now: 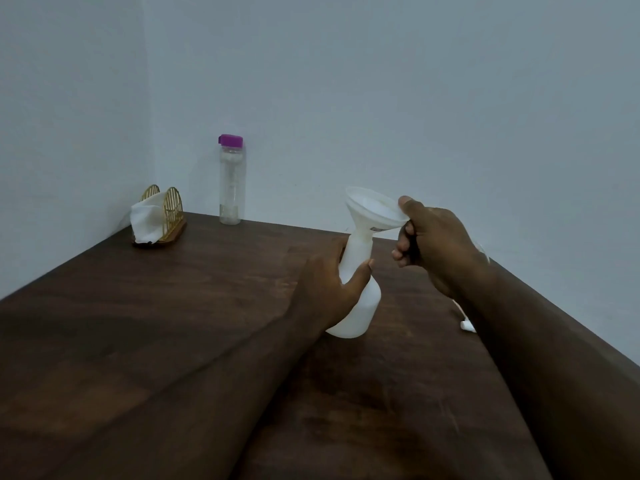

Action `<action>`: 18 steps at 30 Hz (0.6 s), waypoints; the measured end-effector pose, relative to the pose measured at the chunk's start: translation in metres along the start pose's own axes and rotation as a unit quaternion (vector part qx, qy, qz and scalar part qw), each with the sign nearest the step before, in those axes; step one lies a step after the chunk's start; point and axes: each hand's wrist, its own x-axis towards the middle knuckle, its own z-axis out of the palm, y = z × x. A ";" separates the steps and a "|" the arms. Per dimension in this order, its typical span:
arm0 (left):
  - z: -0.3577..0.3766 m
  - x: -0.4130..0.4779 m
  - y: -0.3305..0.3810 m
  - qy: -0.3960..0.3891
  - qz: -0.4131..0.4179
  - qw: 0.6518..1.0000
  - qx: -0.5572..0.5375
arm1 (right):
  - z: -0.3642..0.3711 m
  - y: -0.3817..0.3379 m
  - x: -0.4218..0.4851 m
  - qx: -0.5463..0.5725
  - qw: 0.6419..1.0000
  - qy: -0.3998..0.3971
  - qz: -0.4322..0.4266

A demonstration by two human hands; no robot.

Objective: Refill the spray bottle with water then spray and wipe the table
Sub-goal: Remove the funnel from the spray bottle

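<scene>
A white spray bottle body [360,306], with its spray head off, stands tilted on the dark wooden table [173,323]. My left hand [329,289] grips its neck. A white funnel [372,213] sits in the bottle's mouth, and my right hand [433,244] pinches its rim with thumb and fingers. A clear water bottle [230,188] with a purple cap [230,140] stands upright at the back against the wall. Behind my right forearm lies a small white part [467,325], mostly hidden, possibly the spray head.
A gold wire holder [166,216] with a white cloth [147,218] in it stands in the back left corner. Pale walls close the table's back and left sides. The table's right edge runs diagonally behind my right arm.
</scene>
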 end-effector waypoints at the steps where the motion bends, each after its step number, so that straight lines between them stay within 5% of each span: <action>1: 0.000 0.000 0.000 0.000 0.001 1.000 -0.003 | -0.002 -0.002 -0.002 -0.025 0.999 -0.022 -0.003; 6: 0.001 0.000 -0.001 0.009 0.010 1.000 0.004 | -0.007 -0.010 -0.002 -0.079 0.994 -0.070 -0.003; 13: 0.001 0.000 -0.002 0.012 -0.003 1.000 0.024 | -0.028 -0.015 0.007 0.039 0.999 0.002 0.016; 18: 0.001 0.001 -0.003 0.016 -0.001 1.000 0.010 | -0.028 0.002 0.005 0.056 0.997 -0.033 0.035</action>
